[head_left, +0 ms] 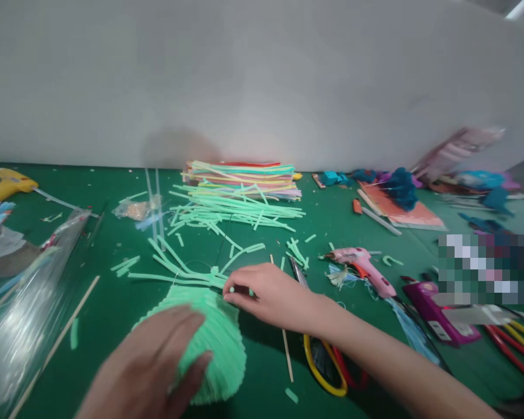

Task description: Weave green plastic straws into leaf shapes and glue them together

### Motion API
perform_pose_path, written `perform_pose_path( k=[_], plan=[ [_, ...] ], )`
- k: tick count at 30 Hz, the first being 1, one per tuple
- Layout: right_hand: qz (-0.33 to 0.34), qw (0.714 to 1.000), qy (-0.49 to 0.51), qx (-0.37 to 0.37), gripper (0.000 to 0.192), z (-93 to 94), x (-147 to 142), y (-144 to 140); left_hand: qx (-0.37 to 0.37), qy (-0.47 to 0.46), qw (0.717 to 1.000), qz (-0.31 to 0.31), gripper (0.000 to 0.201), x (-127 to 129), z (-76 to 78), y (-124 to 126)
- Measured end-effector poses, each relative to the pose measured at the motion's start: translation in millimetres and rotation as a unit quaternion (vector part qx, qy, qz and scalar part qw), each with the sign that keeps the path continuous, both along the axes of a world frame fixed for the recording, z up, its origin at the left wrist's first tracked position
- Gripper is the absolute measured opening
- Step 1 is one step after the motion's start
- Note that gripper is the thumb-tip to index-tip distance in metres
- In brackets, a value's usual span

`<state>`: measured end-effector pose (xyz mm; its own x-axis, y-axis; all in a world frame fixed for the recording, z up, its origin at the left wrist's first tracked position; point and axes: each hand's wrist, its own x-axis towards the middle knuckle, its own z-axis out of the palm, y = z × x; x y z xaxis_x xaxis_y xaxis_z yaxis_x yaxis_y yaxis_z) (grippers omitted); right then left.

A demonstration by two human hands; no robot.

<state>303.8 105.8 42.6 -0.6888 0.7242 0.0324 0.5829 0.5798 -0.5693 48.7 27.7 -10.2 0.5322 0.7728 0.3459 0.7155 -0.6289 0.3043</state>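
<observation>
My left hand (152,364) lies flat on a round fan of mint-green straws (220,337) on the green table, pressing it down. At the fan's top edge, my right hand (273,294) pinches a short piece of green straw (232,289) between thumb and fingers. Loose long green straws (179,270) spread out from the fan's top like stems.
A stack of coloured straws (244,174) and cut green pieces lie behind. A pink glue gun (364,267), scissors with yellow and red handles (327,366), a thin wooden stick (287,349), a yellow glue gun (6,183), a clear plastic bag (26,308) and paper scraps (402,192) lie about.
</observation>
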Motion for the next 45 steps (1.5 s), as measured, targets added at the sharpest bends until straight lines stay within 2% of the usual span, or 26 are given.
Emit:
perform_pose_path(
  k=[1, 2, 3, 5, 8, 14, 21, 27, 37, 43, 45],
  plan=[
    [-0.007, 1.0, -0.002, 0.0, 0.015, -0.7, 2, 0, 0.013, 0.065, 0.997, -0.05, 0.068, 15, -0.1, 9],
    [-0.017, 1.0, -0.004, 0.002, 0.016, -1.3, 5, -1, 0.041, 0.09, 0.992, -0.083, 0.074, 29, -1.8, 17],
    [-0.029, 1.0, -0.004, 0.003, 0.016, -1.8, 9, -2, 0.055, 0.105, 0.988, -0.096, 0.08, 39, -4.7, 23],
    [-0.053, 0.999, 0.007, 0.008, 0.014, -3.3, 18, -6, 0.048, 0.125, 0.988, -0.079, 0.083, 49, -11.7, 28],
    [-0.082, 0.996, 0.035, 0.028, 0.013, -7.0, 33, -18, 0.02, 0.14, 0.988, -0.058, 0.076, 47, -17.4, 26],
    [-0.116, 0.988, 0.065, 0.081, 0.017, -19.8, 51, -48, -0.025, 0.125, 0.99, -0.059, 0.075, 43, -13.7, 26],
    [-0.117, 0.974, 0.076, 0.178, 0.021, -36.9, 52, -73, -0.045, 0.109, 0.992, -0.055, 0.072, 45, -14.8, 25],
    [-0.101, 0.972, 0.05, 0.206, 0.023, -34.4, 47, -80, -0.034, 0.121, 0.991, -0.053, 0.069, 46, -16.7, 26],
    [-0.081, 0.974, 0.055, 0.204, 0.02, -17.7, 38, -73, -0.035, 0.087, 0.993, -0.065, 0.056, 45, -16.3, 24],
    [0.02, 0.995, 0.011, 0.097, 0.023, -4.2, 13, -36, -0.034, 0.106, 0.991, -0.075, 0.051, 47, -17.4, 24],
    [0.047, 0.997, -0.019, 0.055, 0.022, -1.1, 0, -19, -0.041, 0.071, 0.993, -0.087, 0.054, 44, -17.8, 25]
  ],
)
